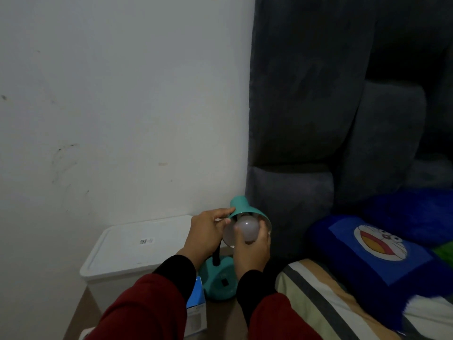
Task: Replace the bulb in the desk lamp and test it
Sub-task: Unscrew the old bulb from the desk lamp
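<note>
A teal desk lamp stands on a brown surface, its round base low in the middle and its black neck rising behind my hands. My left hand grips the rim of the teal shade, which tilts toward me. A white frosted bulb sits at the shade's mouth, and my right hand is wrapped around it from below. The bulb is unlit. Whether its base is seated in the socket is hidden by the shade.
A white lidded plastic box sits left of the lamp against the white wall. A blue and white bulb carton lies by the lamp's base. To the right are a dark grey headboard, a striped bed cover and a blue cartoon pillow.
</note>
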Tool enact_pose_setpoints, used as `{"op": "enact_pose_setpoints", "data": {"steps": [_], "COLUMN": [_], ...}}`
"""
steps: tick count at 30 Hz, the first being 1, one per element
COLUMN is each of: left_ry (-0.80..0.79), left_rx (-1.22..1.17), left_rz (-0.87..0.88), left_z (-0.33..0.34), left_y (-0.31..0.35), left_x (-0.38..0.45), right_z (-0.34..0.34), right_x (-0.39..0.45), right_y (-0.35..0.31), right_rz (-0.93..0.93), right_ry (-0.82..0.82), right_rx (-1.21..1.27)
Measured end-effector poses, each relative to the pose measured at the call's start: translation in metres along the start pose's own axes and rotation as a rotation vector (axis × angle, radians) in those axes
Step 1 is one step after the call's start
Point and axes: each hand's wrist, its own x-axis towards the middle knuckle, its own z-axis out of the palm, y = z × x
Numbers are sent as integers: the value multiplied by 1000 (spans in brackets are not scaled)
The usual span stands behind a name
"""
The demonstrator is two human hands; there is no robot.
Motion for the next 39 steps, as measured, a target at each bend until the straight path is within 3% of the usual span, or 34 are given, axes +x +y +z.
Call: {"op": "enact_pose_setpoints", "data": {"steps": [7, 12, 25, 34, 39], "left_ry": [-14, 3, -2, -19, -42], "left_rx": [-19, -16, 1, 76, 128], "left_rz": [-2, -2, -20, 10, -61], "left_z": [0, 1, 1, -2, -4], "left_y": [-1, -1, 4, 4, 2], "left_x": [1, 1, 0, -8, -25], "right_z": [1, 2, -7, -27, -50], "right_x": [0, 1, 2, -5, -12], "right_y": [3, 2, 0, 5, 4], "right_rz": [7, 23, -35, -68, -143], "right_ry": [37, -35, -19, -160, -221], "right_rx": [-35, 38, -98, -81, -251]}}
